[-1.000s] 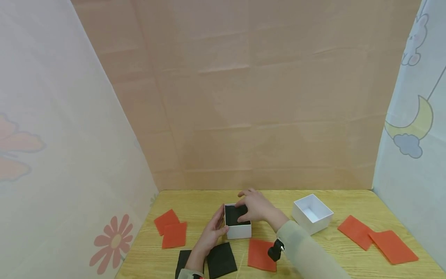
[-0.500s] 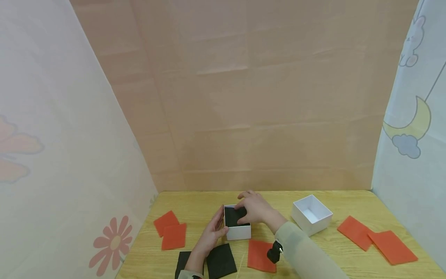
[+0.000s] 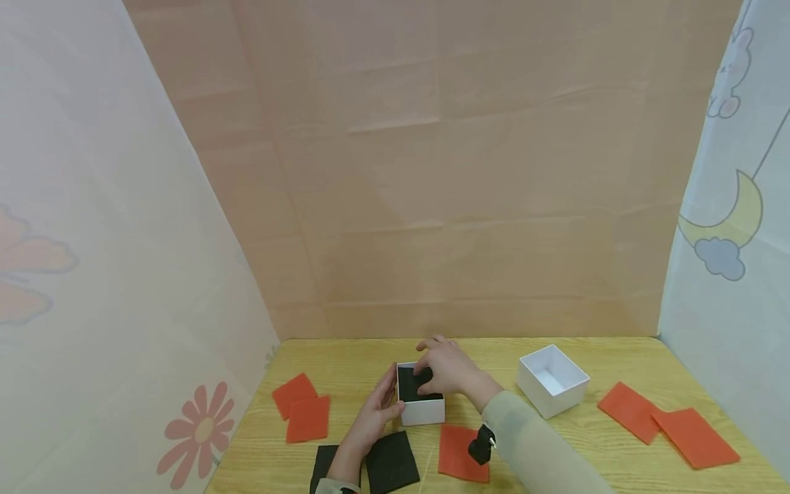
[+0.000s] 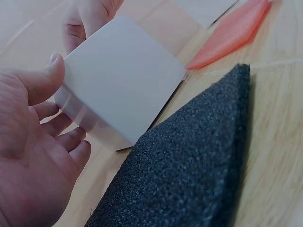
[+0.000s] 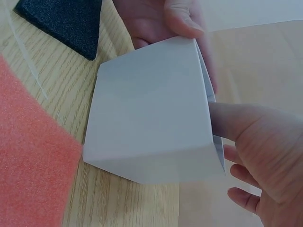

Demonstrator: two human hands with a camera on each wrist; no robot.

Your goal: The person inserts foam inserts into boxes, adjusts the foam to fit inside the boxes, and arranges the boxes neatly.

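Note:
A white box (image 3: 423,413) with a black foam sheet (image 3: 409,390) inside stands mid-table. My left hand (image 3: 372,416) grips its left side, thumb at the near corner and fingers along the wall. From the right, my right hand (image 3: 453,369) reaches over the rim, thumb and index finger spread apart on the black foam. The right wrist view has the right thumb (image 5: 227,118) dipping inside the box, while other fingers stay outside behind it. The box walls hide the fingertips there. Close to my left wrist lies another black foam sheet (image 4: 180,156).
A second white box (image 3: 540,394), open at the top, stands to the right. Red foam sheets lie in an overlapping pair at left (image 3: 308,420) and another at right (image 3: 697,439). A single red sheet (image 3: 452,456) and black sheets (image 3: 392,465) lie nearer me.
My right hand has shifted slightly left over the black foam in the box. The left hand and the box keep their place.

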